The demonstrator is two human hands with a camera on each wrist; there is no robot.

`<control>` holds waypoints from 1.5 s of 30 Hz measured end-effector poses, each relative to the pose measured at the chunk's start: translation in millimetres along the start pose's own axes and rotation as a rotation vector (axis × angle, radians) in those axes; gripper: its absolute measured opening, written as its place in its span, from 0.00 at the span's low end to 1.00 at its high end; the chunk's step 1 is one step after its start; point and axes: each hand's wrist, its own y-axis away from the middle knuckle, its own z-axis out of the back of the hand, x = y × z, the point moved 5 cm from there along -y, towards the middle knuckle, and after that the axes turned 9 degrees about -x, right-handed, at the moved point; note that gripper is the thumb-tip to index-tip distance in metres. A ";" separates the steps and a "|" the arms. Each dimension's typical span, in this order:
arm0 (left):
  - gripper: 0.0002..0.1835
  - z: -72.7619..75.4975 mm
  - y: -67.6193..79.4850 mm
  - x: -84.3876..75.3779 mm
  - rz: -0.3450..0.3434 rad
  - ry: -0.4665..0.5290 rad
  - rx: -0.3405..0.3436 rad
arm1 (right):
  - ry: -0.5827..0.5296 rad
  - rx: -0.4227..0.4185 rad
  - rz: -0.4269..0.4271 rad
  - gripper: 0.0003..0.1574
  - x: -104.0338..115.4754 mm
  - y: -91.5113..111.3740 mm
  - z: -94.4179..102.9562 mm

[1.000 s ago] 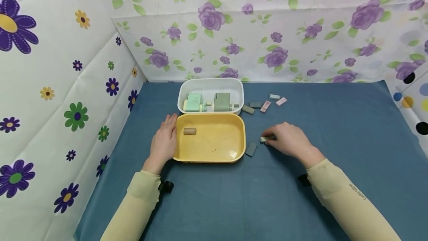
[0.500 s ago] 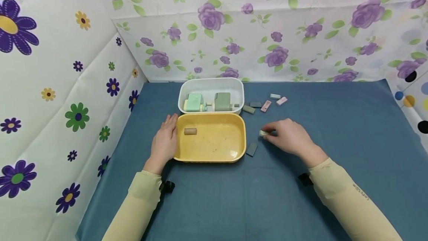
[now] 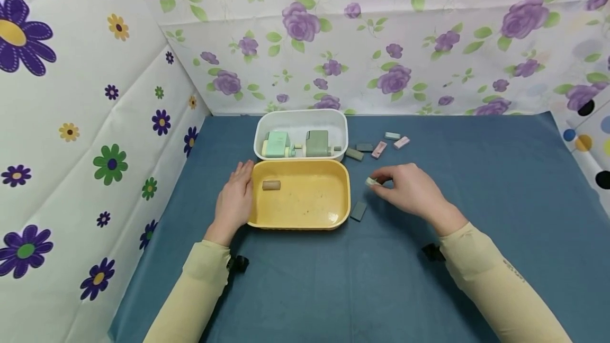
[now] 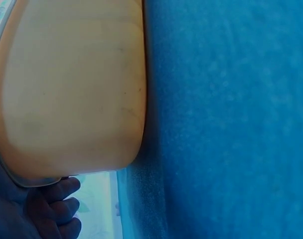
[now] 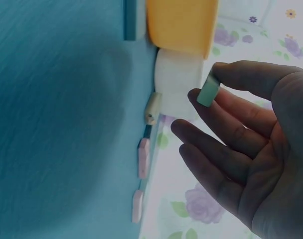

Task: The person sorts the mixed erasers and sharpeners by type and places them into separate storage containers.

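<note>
My right hand (image 3: 411, 190) pinches a small light green eraser (image 3: 370, 181) between thumb and fingertips. The right wrist view shows this eraser (image 5: 209, 91) raised off the cloth, the other fingers spread apart. My left hand (image 3: 233, 200) lies along the left side of a yellow tray (image 3: 305, 225), its fingers fairly straight against the rim. Inside that tray is one brown eraser-like block (image 3: 271, 185). On the cloth between the tray and my right hand lies a dark grey-green eraser (image 3: 358, 210).
Behind the yellow tray a white tray (image 3: 343, 120) holds a mint pencil sharpener (image 3: 277, 144) and a grey-green one (image 3: 316, 143). To its right lie several erasers, among them an olive one (image 3: 354, 154), a pink one (image 3: 378, 150) and a pale one (image 3: 392, 135). Floral sheets border the blue cloth.
My right hand has lifted the light green eraser from the cloth and brought it slightly up and left, closer to the yellow tray. The left hand has stayed at the tray's side.
</note>
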 end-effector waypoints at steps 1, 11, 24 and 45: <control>0.27 -0.1 -0.1 0.6 0.001 -0.003 0.000 | -0.007 -0.010 0.004 0.17 2.7 -0.2 0.8; 0.27 2.3 -2.9 0.3 -0.006 -0.004 -0.003 | -0.085 -0.040 0.052 0.19 22.8 -2.6 4.4; 0.27 2.6 -1.0 -0.3 0.006 -0.008 0.001 | -0.174 -0.071 0.139 0.18 58.9 -6.4 2.4; 0.27 1.3 -1.3 -1.7 0.007 0.013 -0.002 | -0.225 -0.035 0.217 0.16 91.2 -14.9 -23.2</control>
